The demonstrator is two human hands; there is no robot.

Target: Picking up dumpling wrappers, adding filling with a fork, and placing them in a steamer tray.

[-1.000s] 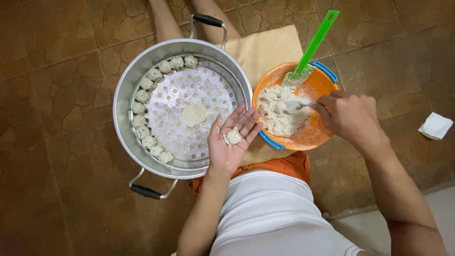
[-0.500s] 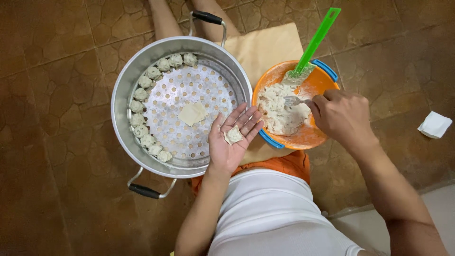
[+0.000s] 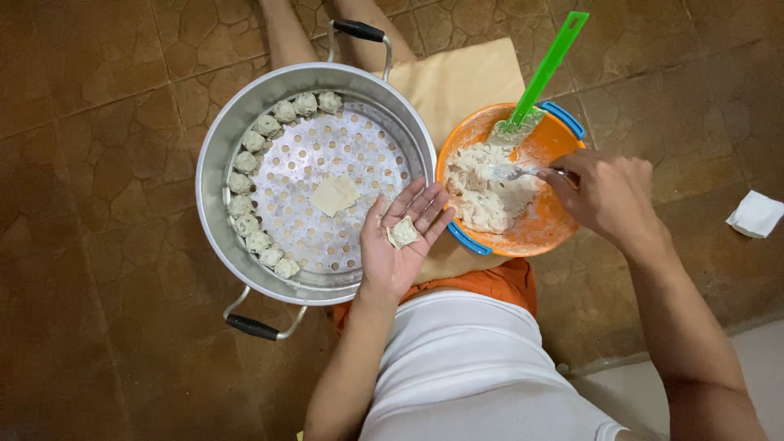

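Now the left hand [image 3: 400, 237] is lying palm up, fingers spread apart, over the near rim of the steamer [image 3: 214, 155], and a small filled wrapper [image 3: 403, 233] is resting on the palm, not gripped. The right hand [image 3: 604, 196] is closing its fingers around the handle of a fork [image 3: 514, 172], whose tines are sitting in the filling [image 3: 482, 188] inside the orange bowl [image 3: 555, 224]. A green spatula [image 3: 543, 73] is leaning in the far side of that bowl, its blade smeared with the pale mix.

Inside the steamer, finished dumplings [image 3: 245, 184] are lining the left wall of the perforated tray in a curved row, touching one another, and a single flat wrapper [image 3: 335, 194] is lying alone near the tray's middle. The bowl is standing just beside the steamer, on a tan sheet [image 3: 457, 77] spread over the brown tiled floor [image 3: 98, 245]. A crumpled white tissue [image 3: 755, 214] is lying well apart, at the right edge.
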